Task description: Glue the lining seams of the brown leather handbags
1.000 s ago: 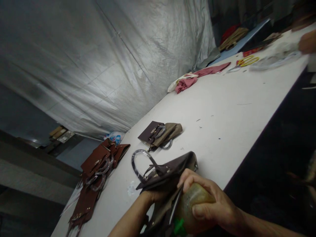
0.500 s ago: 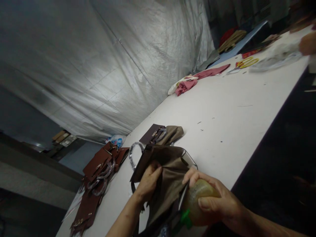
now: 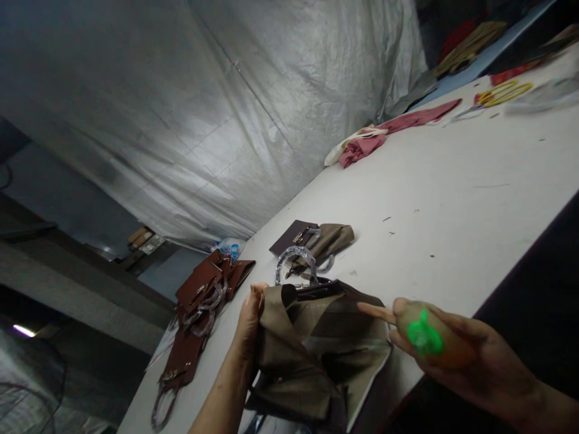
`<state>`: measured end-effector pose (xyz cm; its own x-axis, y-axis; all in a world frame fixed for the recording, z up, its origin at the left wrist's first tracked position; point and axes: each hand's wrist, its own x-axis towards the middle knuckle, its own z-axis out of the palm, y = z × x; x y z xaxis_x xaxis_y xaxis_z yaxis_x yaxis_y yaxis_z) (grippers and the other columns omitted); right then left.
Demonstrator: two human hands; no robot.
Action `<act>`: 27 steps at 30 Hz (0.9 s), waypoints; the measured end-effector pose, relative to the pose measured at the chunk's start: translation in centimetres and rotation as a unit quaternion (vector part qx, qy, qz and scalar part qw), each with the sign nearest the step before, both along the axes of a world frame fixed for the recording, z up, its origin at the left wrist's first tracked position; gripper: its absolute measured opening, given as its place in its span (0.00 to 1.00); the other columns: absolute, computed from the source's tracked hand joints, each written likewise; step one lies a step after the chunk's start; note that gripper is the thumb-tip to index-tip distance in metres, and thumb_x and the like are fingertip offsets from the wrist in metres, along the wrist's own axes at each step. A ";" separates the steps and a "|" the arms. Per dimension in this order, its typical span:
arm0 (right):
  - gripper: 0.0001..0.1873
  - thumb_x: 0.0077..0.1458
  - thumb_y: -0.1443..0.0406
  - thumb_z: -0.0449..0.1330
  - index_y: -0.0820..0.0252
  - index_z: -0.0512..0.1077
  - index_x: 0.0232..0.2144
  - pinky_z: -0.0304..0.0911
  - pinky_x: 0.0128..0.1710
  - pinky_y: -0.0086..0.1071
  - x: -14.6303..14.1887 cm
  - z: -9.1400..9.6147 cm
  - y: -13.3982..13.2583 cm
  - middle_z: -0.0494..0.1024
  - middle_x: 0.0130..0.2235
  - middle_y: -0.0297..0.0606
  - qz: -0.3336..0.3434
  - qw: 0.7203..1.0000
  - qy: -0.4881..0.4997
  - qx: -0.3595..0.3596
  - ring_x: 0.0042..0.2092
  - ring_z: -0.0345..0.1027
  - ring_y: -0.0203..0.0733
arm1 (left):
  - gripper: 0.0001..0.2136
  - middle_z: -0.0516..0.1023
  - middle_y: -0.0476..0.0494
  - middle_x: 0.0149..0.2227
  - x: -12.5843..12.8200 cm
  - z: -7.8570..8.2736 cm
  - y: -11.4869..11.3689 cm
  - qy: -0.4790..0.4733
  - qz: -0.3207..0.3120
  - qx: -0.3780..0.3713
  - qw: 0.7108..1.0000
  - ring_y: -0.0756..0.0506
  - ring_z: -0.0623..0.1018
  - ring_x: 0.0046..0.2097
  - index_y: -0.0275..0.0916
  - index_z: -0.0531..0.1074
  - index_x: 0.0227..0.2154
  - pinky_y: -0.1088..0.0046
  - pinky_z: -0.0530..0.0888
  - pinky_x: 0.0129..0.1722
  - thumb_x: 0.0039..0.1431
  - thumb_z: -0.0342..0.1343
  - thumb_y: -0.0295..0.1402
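So, two hands going here. The left grip point(image 3: 248, 325) is closed around the left side of one khaki-lined bag point(image 3: 294, 355), though its fingertips are partly hidden. The right grip point(image 3: 493, 367) is wrapped round one yellowish bottle point(image 3: 455, 349) with a green cap point(image 3: 425, 337), one finger poking out toward the bag's lining. The bag's right in front of the person, mouth gaping, with one plastic-wrapped handle point(image 3: 296, 250) looping up at the back.

Just beyond it there's one dark bag point(image 3: 289, 236) lying on the counter point(image 3: 443, 199). Over on the left, a bunch of brown bag pieces point(image 3: 201, 286) overlap, so I can't get a clean count, and they sit close to the left edge. Farther out: some pink cloth point(image 3: 362, 150) by the silver sheeting point(image 3: 271, 108), plus one pair of yellow-handled scissors point(image 3: 502, 93).

Loads of open room right of the dark bag, just a few tiny scraps. The counter's right edge slants down toward the bottle side, and the right wrist looks to be past it.
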<state>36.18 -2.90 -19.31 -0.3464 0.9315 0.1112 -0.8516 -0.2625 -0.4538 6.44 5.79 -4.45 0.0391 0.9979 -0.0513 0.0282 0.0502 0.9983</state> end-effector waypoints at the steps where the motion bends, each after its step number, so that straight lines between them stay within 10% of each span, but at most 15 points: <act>1: 0.15 0.58 0.57 0.64 0.54 0.81 0.45 0.70 0.25 0.22 0.0 0.3 0.3 0.81 0.53 0.44 0.020 0.999 0.029 -0.030 0.35 0.77 0.37 | 0.33 0.66 0.55 0.23 -0.1 -0.1 -0.1 -0.013 -0.002 0.009 1.000 0.53 0.69 0.24 0.38 0.65 0.30 0.79 0.64 0.25 0.43 0.65 0.65; 9: 0.15 0.60 0.58 0.64 0.64 0.81 0.42 0.66 0.16 0.19 -1.2 2.5 0.8 0.76 0.59 0.53 0.132 0.990 0.035 -0.032 0.27 0.74 0.32 | 0.35 0.69 0.55 0.25 -1.2 0.3 -0.5 0.013 0.006 0.036 0.999 0.52 0.69 0.25 0.39 0.67 0.33 0.78 0.64 0.27 0.38 0.66 0.67; 15: 0.28 0.62 0.57 0.61 0.62 0.70 0.62 0.71 0.21 0.20 -1.3 2.2 -0.6 0.78 0.55 0.59 0.237 0.971 0.019 -0.020 0.32 0.80 0.39 | 0.34 0.66 0.55 0.24 -1.0 -0.2 -0.3 0.017 0.006 0.049 0.999 0.51 0.69 0.27 0.39 0.65 0.32 0.77 0.64 0.28 0.41 0.64 0.67; 27: 0.32 0.51 0.56 0.70 0.61 0.72 0.56 0.64 0.13 0.20 -4.3 3.3 1.2 0.81 0.31 0.39 0.209 0.973 0.053 -0.081 0.22 0.74 0.37 | 0.36 0.66 0.56 0.24 0.3 0.1 -1.6 0.039 -0.024 0.035 0.998 0.53 0.65 0.24 0.40 0.64 0.33 0.79 0.62 0.24 0.37 0.66 0.68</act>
